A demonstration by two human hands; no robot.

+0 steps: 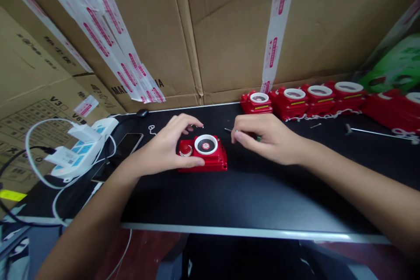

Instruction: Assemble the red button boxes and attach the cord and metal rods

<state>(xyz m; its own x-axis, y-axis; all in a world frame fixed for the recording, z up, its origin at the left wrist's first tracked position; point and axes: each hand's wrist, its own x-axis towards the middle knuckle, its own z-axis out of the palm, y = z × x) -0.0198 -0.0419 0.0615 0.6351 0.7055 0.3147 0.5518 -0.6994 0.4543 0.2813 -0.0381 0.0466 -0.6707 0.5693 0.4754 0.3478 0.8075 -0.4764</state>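
A small red device (210,157) with a white ring on top lies on the black table (249,201) in front of me. My left hand (167,146) grips its left end, thumb along the front and fingers curled over the back. My right hand (267,138) rests just to the right of it, fingers closed around a small tool with a thin metal tip (229,130) and a green bit at the palm. The tip points left, a little behind the device and apart from it.
A row of similar red devices (305,98) lines the back right of the table. A long metal rod (380,132) lies at the right. A white power strip with plugs (80,146) and a phone (126,144) sit at the left. Cardboard walls stand behind.
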